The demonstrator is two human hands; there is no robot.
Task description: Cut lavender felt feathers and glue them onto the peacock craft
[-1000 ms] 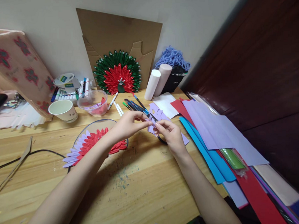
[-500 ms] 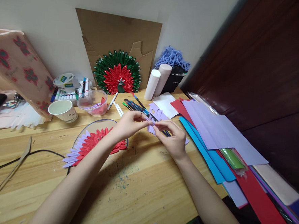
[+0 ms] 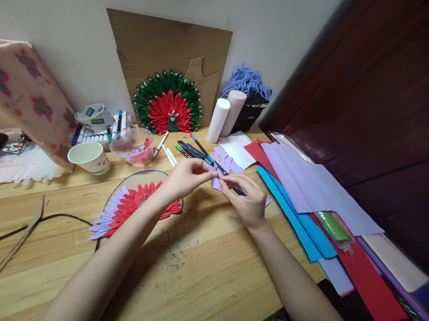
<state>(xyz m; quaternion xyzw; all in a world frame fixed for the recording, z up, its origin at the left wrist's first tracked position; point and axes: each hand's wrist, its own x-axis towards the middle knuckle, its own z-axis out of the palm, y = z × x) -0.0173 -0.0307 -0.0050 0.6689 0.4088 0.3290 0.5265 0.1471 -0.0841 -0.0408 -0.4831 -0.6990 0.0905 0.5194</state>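
Note:
My left hand [image 3: 189, 178] and my right hand [image 3: 246, 196] meet above the table, fingertips pinched together on a small purple paper piece [image 3: 216, 176]. Most of that piece is hidden by the fingers. Behind and below the hands lie cut purple paper scraps [image 3: 225, 160] and several pens [image 3: 196, 152]. Under my left forearm rests a round fan-like disc [image 3: 126, 181] with a dark rim, partly covered by red petals [image 3: 127, 208] and an outer row of purple petals [image 3: 105, 219]. My forearm hides part of it.
A green and red peacock craft [image 3: 170, 104] leans on cardboard [image 3: 171, 41]. A clear bowl [image 3: 128, 148] and a paper cup [image 3: 89, 158] stand left. Coloured paper sheets [image 3: 296, 185] overlap the right edge. Scissors-like metal [image 3: 32, 222] and a black cable [image 3: 66, 215] lie left.
Both hands stay pinched at nearly the same place, with only a slight shift of the fingertips. The whole view has moved very slightly.

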